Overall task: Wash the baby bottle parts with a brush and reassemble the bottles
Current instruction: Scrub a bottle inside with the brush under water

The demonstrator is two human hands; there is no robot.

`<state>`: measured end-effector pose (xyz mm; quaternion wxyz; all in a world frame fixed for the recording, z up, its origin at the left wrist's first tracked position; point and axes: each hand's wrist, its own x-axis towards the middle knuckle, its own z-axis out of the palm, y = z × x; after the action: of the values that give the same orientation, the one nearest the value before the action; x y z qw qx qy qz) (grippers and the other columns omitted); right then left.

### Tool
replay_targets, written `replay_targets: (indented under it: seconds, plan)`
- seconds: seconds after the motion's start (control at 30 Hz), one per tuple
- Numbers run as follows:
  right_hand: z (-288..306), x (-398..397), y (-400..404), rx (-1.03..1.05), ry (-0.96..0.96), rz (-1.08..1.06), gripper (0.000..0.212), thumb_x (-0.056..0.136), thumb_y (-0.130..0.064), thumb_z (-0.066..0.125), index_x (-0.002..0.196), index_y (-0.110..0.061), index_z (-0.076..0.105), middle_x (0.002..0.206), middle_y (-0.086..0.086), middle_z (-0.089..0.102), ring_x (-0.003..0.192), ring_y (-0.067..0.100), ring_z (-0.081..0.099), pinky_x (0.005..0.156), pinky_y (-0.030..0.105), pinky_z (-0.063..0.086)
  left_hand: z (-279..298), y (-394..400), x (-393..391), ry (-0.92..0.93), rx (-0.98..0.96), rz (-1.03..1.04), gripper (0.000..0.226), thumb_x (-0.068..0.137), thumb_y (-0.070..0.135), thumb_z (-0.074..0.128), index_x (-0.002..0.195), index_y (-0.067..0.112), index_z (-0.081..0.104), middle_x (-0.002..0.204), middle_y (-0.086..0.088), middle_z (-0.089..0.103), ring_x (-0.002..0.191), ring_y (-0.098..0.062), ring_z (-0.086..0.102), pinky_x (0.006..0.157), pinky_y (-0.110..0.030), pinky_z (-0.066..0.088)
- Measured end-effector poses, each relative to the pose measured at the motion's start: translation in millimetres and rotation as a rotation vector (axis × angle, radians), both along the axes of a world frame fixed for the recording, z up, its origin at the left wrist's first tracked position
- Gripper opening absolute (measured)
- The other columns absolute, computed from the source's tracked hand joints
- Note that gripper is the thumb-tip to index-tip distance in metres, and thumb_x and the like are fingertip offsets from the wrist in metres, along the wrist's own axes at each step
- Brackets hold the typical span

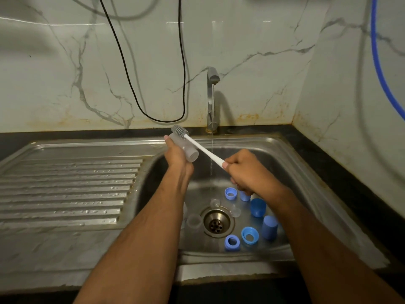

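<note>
My left hand [175, 153] grips a clear bottle body [190, 151] above the sink basin, its open mouth turned toward me. My right hand [245, 170] holds the white handle of a bottle brush [203, 149]. The grey bristle head [179, 130] lies against the bottle's far end, outside it. On the basin floor lie blue screw rings [231, 193] [231, 242] [249, 235], blue caps [258, 207] [270, 227], clear teats [214, 202] [235, 212] and another clear bottle [194, 221].
A thin stream of water runs from the steel tap [212, 97] into the sink [282, 154] near the drain [216, 222]. A ribbed, wet drainboard [65, 185] lies to the left. A black cable [153, 116] and a blue hose [377, 62] hang on the marble wall.
</note>
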<state>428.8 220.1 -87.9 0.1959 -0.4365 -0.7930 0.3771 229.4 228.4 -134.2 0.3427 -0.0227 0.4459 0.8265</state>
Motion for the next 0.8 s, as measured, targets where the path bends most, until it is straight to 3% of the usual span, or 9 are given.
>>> replay_targets:
  seconds: [0.13,0.2,0.3,0.4,0.47,0.6,0.67,0.8]
  plan:
    - [-1.6,5.7,4.6,-0.031,0.019,0.022,0.026,0.102,-0.024,0.052,0.088,-0.010,0.069,0.062,0.009,0.054,0.045,0.017,0.042,0.038,0.022,0.033,5.2,-2.2,-8.9,0.041,0.030,-0.067,0.092,0.071,0.084,0.051,0.123,0.008,0.056,0.114,-0.010,0.071,0.095,-0.020,0.070,0.077,-0.032,0.058]
    - [-2.2,7.8,4.3,-0.045,0.018,0.033,0.025,0.103,-0.025,0.052,0.089,-0.012,0.068,0.064,0.009,0.055,0.045,0.016,0.043,0.039,0.023,0.033,-2.6,0.5,-17.0,0.033,0.023,-0.065,0.095,0.056,0.077,0.065,0.122,0.008,0.061,0.116,-0.010,0.072,0.094,-0.023,0.073,0.073,-0.035,0.061]
    - [-1.2,11.1,3.9,-0.074,-0.040,0.053,0.019,0.104,-0.024,0.051,0.100,-0.016,0.068,0.066,0.009,0.057,0.043,0.013,0.043,0.038,0.023,0.034,-9.7,-0.2,-26.3,-0.022,0.037,-0.063,0.073,0.076,0.063,0.071,0.124,0.009,0.061,0.118,-0.010,0.071,0.090,-0.023,0.072,0.061,-0.036,0.060]
    - [2.5,16.3,6.4,-0.123,-0.090,0.080,0.019,0.104,-0.022,0.050,0.110,-0.017,0.068,0.064,0.009,0.057,0.041,0.013,0.042,0.037,0.021,0.034,-9.3,-5.8,-33.9,-0.095,0.025,-0.043,0.060,0.099,0.057,0.048,0.134,0.008,0.053,0.121,-0.010,0.063,0.090,-0.022,0.064,0.069,-0.040,0.056]
    - [2.0,10.6,4.1,-0.048,-0.098,0.061,0.020,0.103,-0.023,0.051,0.107,-0.016,0.070,0.063,0.007,0.057,0.043,0.014,0.045,0.039,0.022,0.037,-8.0,-2.7,-28.8,-0.063,-0.016,-0.003,0.057,0.101,0.055,0.047,0.131,0.007,0.055,0.116,-0.009,0.065,0.088,-0.020,0.063,0.078,-0.037,0.054]
    - [-1.5,-6.6,-3.9,0.108,-0.075,0.024,0.022,0.102,-0.022,0.053,0.098,-0.012,0.072,0.062,-0.001,0.056,0.048,0.010,0.049,0.045,0.023,0.039,-7.0,7.8,2.9,0.040,-0.082,-0.056,0.044,0.101,0.049,0.052,0.119,0.010,0.059,0.089,-0.004,0.063,0.078,-0.016,0.062,0.066,-0.030,0.053]
    - [-0.2,-0.3,-1.7,0.002,-0.048,0.024,0.022,0.102,-0.022,0.052,0.096,-0.009,0.069,0.062,0.004,0.056,0.044,0.013,0.046,0.042,0.024,0.038,-4.9,5.6,-0.9,0.024,-0.062,-0.055,0.046,0.100,0.050,0.052,0.121,0.010,0.059,0.091,-0.004,0.065,0.078,-0.016,0.063,0.064,-0.029,0.052]
    - [8.6,18.8,3.4,-0.156,-0.077,0.046,0.019,0.104,-0.023,0.050,0.105,-0.012,0.066,0.063,0.008,0.055,0.039,0.012,0.040,0.037,0.022,0.033,-5.2,-0.8,-26.9,-0.035,-0.029,0.056,0.058,0.098,0.055,0.052,0.133,0.009,0.056,0.114,-0.008,0.069,0.086,-0.019,0.064,0.075,-0.032,0.053]
